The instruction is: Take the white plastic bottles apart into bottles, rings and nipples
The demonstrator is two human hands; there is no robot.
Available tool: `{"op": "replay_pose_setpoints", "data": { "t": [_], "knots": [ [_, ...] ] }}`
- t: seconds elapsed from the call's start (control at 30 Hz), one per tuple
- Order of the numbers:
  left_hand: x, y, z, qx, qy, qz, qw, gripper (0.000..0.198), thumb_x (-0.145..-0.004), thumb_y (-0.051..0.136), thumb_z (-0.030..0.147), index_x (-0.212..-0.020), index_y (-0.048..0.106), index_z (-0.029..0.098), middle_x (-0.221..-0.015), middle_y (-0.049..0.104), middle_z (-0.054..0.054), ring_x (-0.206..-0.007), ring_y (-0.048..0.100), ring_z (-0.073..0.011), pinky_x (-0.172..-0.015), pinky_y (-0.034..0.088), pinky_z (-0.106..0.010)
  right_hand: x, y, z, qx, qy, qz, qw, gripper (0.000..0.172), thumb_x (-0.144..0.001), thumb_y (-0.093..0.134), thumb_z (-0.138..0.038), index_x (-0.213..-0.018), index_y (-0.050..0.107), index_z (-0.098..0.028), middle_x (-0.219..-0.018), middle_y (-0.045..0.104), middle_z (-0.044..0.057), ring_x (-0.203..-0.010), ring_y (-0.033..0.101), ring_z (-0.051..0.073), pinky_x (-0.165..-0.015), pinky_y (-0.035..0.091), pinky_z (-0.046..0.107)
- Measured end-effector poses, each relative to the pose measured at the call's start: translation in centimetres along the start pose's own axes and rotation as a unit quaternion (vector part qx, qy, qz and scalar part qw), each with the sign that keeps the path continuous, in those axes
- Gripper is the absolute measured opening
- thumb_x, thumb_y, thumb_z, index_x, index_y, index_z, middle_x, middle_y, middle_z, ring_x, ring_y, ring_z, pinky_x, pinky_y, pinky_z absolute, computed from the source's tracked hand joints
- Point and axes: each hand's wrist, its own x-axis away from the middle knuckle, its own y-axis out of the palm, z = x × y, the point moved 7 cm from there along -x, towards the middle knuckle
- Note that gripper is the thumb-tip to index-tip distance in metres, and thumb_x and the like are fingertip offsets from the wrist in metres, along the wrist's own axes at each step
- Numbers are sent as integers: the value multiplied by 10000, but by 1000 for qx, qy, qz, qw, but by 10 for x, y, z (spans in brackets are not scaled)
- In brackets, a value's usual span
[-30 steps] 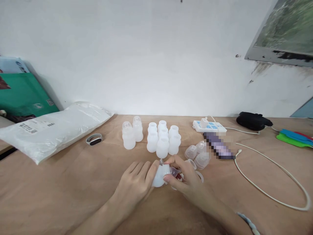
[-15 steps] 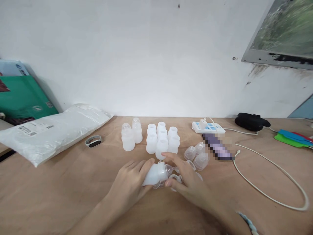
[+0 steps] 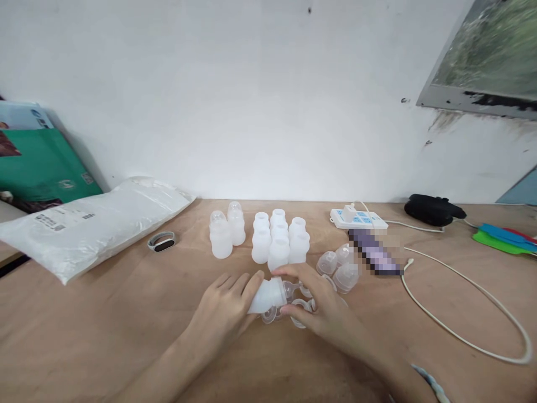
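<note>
My left hand grips a small white plastic bottle lying tilted, its neck pointing right. My right hand curls over the bottle's neck, its fingertips on a clear ring-shaped part among several loose clear rings and teats on the wooden table. Behind the hands stands a cluster of open white bottles. Two capped bottles stand to the left of that cluster. Clear dome caps lie to the right.
A large white plastic bag lies at the left, a wristband beside it. A power strip, a blurred phone and a looping white cable occupy the right. A black pouch and coloured sheets sit far right.
The bottle has tipped from nearly upright to lying with its neck to the right. My right hand has dropped from the bottle's top to the clear parts on the table.
</note>
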Motion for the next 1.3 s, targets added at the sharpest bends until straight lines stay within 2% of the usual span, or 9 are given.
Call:
{"op": "replay_pose_setpoints", "data": {
  "t": [0.1, 0.27, 0.43, 0.5, 0.67, 0.87, 1.03, 1.13, 1.3],
  "knots": [
    [1, 1, 0, 4, 2, -2, 1000, 234, -882, 509, 193, -1095, 545, 103, -841, 740, -108, -640, 694, -251, -528, 500, -338, 0, -3, -2, 19, -17, 24, 999, 559, -791, 778, -264, -1286, 521, -220, -1209, 661, 77, -1045, 638, 223, -860, 545, 355],
    [-2, 5, -7, 106, -71, -63, 990, 278, -799, 572, 179, -1077, 569, 166, -856, 745, -57, -696, 703, -251, -568, 502, -316, 3, -5, -16, 54, -153, 69, 984, 255, -919, 631, -235, -1171, 606, -201, -1095, 698, 81, -977, 659, 205, -822, 561, 345],
    [1, 21, -35, 374, -245, -144, 883, 255, -806, 648, 296, -1045, 612, 217, -915, 743, -11, -790, 700, -237, -672, 543, -305, 11, -20, -29, 118, -258, 187, 941, 282, -929, 520, -63, -1152, 613, -208, -1126, 680, 108, -1038, 634, 216, -847, 554, 376],
    [6, 29, -51, 437, -301, -127, 838, 376, -806, 683, 376, -1128, 598, 203, -1052, 727, -45, -940, 684, -278, -790, 557, -356, 11, -26, -24, 117, -230, 205, 944, 299, -915, 549, -72, -1168, 602, -223, -1136, 668, 107, -1049, 635, 224, -858, 559, 393],
    [26, 54, -84, 466, -388, -69, 792, 466, -925, 506, 452, -1330, 423, 236, -1389, 557, -92, -1290, 518, -286, -1033, 459, -418, 12, -28, -17, 121, -203, 218, 947, 321, -910, 586, -120, -1209, 577, -236, -1143, 651, 105, -1050, 638, 236, -861, 570, 416],
    [26, 71, -76, 467, -325, -107, 815, 432, -946, 474, 419, -1318, 433, 203, -1388, 528, -122, -1332, 463, -275, -1091, 400, -439, 12, -24, -15, 121, -200, 207, 950, 333, -905, 612, -119, -1221, 566, -217, -1160, 638, 112, -1068, 622, 230, -889, 560, 405],
    [25, 74, -76, 375, -299, -104, 871, 267, -911, 529, 391, -1050, 636, 189, -1061, 581, -66, -980, 586, -246, -863, 510, -387, 12, -23, -13, 122, -194, 206, 951, 326, -914, 615, -145, -1224, 560, -231, -1168, 633, 108, -1075, 621, 235, -892, 561, 418],
    [25, 77, -78, 356, -317, -92, 874, 228, -877, 571, 400, -922, 623, 183, -900, 536, -18, -796, 561, -201, -727, 499, -337, 11, -21, -12, 123, -189, 202, 953, 328, -921, 610, -159, -1234, 554, -237, -1172, 632, 109, -1082, 621, 240, -901, 559, 429],
    [29, 79, -82, 343, -375, -61, 859, 278, -829, 615, 344, -1004, 456, 199, -772, 482, 44, -672, 501, -165, -601, 425, -282, 11, -20, -11, 121, -191, 205, 952, 334, -917, 610, -160, -1239, 558, -233, -1168, 636, 114, -1084, 625, 241, -903, 561, 426]
  ]
}}
